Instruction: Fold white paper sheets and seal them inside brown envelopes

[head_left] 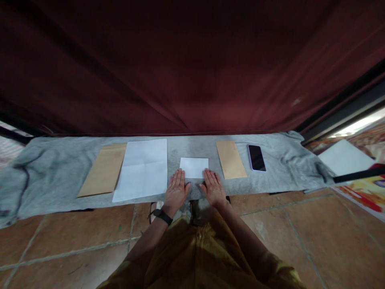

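Note:
My left hand (176,188) and my right hand (213,187) lie flat, fingers stretched out, on a grey cloth (54,172) spread over the floor. Their fingertips touch the near edge of a small folded white paper (194,166) that sits between them. Neither hand holds anything. A black watch band circles my left wrist.
Left of the hands lie a large white sheet (142,168) and a big brown envelope (104,170). To the right are a smaller brown envelope (231,159) and a dark phone (256,157). A dark red curtain (180,68) hangs behind. Tiled floor (300,233) lies in front.

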